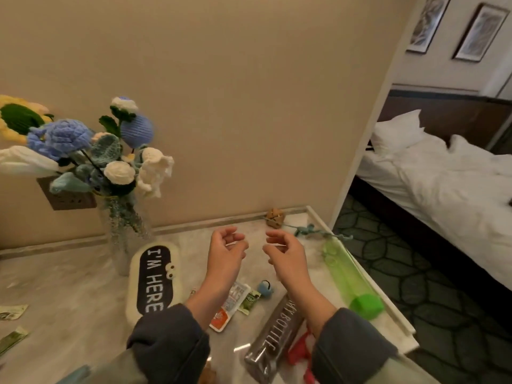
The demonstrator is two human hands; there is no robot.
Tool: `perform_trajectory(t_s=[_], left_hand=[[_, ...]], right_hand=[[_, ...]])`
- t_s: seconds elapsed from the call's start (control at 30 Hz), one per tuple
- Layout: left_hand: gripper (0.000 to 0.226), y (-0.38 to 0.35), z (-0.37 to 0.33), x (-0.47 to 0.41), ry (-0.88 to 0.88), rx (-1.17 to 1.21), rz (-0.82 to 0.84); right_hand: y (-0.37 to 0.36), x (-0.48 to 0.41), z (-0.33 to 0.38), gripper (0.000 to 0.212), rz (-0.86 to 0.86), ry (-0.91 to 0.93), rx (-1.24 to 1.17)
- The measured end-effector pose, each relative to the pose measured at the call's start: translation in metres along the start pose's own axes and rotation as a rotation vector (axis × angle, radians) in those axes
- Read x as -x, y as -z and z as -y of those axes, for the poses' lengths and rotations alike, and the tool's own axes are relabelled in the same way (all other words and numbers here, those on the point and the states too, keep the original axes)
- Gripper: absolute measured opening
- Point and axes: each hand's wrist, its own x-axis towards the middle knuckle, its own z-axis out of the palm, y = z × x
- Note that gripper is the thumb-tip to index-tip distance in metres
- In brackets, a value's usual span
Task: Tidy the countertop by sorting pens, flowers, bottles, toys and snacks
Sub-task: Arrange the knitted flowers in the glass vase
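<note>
Both hands hover above the counter (83, 295), fingers loosely curled and holding nothing: the left hand (225, 252) beside the right hand (285, 254), palms facing. Under the wrists lie snack packets (231, 306), a small blue toy (265, 289) and a dark bottle (273, 339). A green bottle (350, 278) lies along the right edge, with a loose flower (310, 230) behind. At left, the pencil case (153, 281) lies by the vase (124, 234) of knitted flowers (83, 151).
</note>
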Motion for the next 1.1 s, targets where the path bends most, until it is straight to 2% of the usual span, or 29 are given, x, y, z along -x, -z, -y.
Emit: perform_trajectory(t_s=[0.23, 0.37, 0.53, 0.63, 0.73, 0.8, 0.87, 0.93, 1.0, 1.1], left_hand=[[0.031, -0.058, 0.026, -0.003, 0.06, -0.115, 0.161], [0.027, -0.084, 0.038, -0.025, 0.107, -0.198, 0.237], [0.03, -0.115, 0.053, -0.065, 0.177, -0.314, 0.244], [0.035, -0.133, 0.064, -0.089, 0.192, -0.359, 0.209], [0.041, -0.143, 0.075, -0.106, 0.226, -0.403, 0.183], [0.049, -0.148, 0.082, -0.118, 0.23, -0.429, 0.162], [0.056, -0.149, 0.086, -0.131, 0.222, -0.436, 0.139], [0.057, -0.147, 0.089, -0.141, 0.208, -0.452, 0.115], [0.055, -0.143, 0.09, -0.148, 0.186, -0.469, 0.079], [0.055, -0.132, 0.087, -0.149, 0.191, -0.464, -0.024]], right_hand=[[0.071, -0.005, -0.027, 0.023, -0.115, -0.062, 0.062], [0.092, -0.037, -0.042, 0.022, -0.11, -0.073, 0.127], [0.107, -0.096, -0.054, 0.029, 0.019, -0.112, 0.259], [0.106, -0.14, -0.068, 0.048, 0.134, -0.18, 0.311], [0.099, -0.172, -0.081, 0.069, 0.291, -0.343, 0.347], [0.093, -0.187, -0.09, 0.075, 0.395, -0.426, 0.369], [0.087, -0.196, -0.096, 0.071, 0.47, -0.482, 0.411], [0.08, -0.204, -0.098, 0.053, 0.509, -0.492, 0.454], [0.074, -0.21, -0.095, 0.035, 0.502, -0.451, 0.475], [0.062, -0.215, -0.081, 0.028, 0.511, -0.305, 0.528]])
